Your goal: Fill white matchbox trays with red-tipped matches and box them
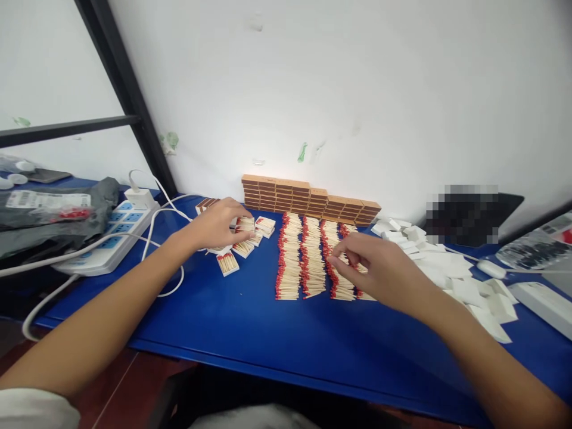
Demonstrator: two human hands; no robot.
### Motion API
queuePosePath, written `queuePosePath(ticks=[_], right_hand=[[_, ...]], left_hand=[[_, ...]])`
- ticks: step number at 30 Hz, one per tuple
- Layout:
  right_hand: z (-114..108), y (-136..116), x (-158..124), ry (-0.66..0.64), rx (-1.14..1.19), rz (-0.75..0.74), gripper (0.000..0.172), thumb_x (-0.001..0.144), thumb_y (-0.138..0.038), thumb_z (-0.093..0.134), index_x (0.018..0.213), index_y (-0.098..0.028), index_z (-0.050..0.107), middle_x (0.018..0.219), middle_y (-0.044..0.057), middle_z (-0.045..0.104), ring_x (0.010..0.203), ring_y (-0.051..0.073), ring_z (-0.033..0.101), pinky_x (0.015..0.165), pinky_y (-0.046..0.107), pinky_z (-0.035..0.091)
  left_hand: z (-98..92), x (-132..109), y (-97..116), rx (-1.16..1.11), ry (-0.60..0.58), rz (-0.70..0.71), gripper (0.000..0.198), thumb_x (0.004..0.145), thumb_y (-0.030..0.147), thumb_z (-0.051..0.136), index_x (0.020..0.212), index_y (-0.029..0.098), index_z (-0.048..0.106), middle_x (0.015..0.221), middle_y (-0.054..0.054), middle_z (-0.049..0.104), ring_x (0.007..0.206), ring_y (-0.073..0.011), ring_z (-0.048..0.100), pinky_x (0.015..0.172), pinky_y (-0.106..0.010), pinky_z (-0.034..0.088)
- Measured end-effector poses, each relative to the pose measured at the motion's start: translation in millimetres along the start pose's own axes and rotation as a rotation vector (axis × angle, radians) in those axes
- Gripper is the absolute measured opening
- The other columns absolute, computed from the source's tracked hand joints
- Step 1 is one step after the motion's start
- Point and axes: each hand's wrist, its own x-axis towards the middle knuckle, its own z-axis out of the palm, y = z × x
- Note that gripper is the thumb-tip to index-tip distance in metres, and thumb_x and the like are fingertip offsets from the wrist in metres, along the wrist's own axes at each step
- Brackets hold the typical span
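Observation:
My left hand (218,224) is at the group of small white trays left of centre. Its thumb and fingers are around a matchbox tray (245,224) with red-tipped matches. Close by lie more filled trays, among them a front tray (227,263) and a right-hand tray (265,226). My right hand (373,265) hovers over the rows at the right, fingers curled and thumb near the fingertips in a pinch. Whether anything is between them I cannot make out. Loose matches (290,256) lie in several long rows, partly hidden on the right by that hand.
Brown matchboxes (277,192) are stacked along the wall. White empty trays (440,262) are heaped at the right, by a dark, partly blurred object (500,217). A power strip (120,229), white cables (149,238) and a grey plastic bag (49,208) occupy the left of the blue table (268,333).

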Motion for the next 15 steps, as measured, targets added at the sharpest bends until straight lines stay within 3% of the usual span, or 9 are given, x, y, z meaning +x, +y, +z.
queuePosePath(ticks=[3,6,8,11,15], right_hand=[[5.9,3.7,54.8,-0.074,0.023,0.03,0.02,0.097,-0.033,0.063,0.083,-0.021,0.069,0.077,0.002,0.068,0.069,0.016,0.059,0.064,0.029,0.04],[27.8,4.3,105.7,-0.168,-0.011,0.064,0.019,0.097,-0.037,0.067,0.098,-0.02,0.075,0.098,0.007,0.076,0.085,0.019,0.066,0.071,0.03,0.044],[47.0,1.6,132.0,-0.274,-0.119,0.042,0.029,0.096,-0.044,0.07,0.109,-0.019,0.074,0.108,0.01,0.077,0.093,0.022,0.067,0.074,0.031,0.045],[72.6,-5.2,156.7,-0.363,-0.181,0.001,0.035,0.089,-0.051,0.077,0.097,-0.017,0.074,0.099,0.012,0.077,0.095,0.025,0.067,0.074,0.031,0.043],[93.2,-13.6,170.5,-0.416,-0.197,-0.006,0.026,0.085,-0.042,0.08,0.086,-0.017,0.072,0.087,0.011,0.075,0.085,0.024,0.067,0.066,0.03,0.038]], left_hand=[[8.7,0.0,8.2,0.008,0.011,0.024,0.053,0.094,0.062,0.066,0.122,0.017,0.073,0.115,-0.014,0.074,0.112,-0.0324,0.066,0.101,-0.048,0.051],[14.0,-1.2,13.1,0.026,0.028,0.025,0.057,0.097,0.06,0.065,0.132,0.015,0.069,0.128,-0.016,0.069,0.122,-0.0339,0.063,0.106,-0.049,0.05],[17.6,-2.3,15.3,0.021,0.039,0.025,0.057,0.098,0.057,0.065,0.135,0.014,0.067,0.134,-0.017,0.066,0.127,-0.0342,0.06,0.109,-0.05,0.049],[22.7,-3.7,18.5,0.012,0.027,0.026,0.058,0.096,0.053,0.069,0.139,0.015,0.064,0.137,-0.017,0.064,0.129,-0.0344,0.058,0.111,-0.05,0.048],[24.8,-4.5,21.5,0.019,-0.017,0.006,0.068,0.094,0.05,0.073,0.147,0.012,0.053,0.135,-0.017,0.065,0.127,-0.0339,0.058,0.11,-0.049,0.048]])
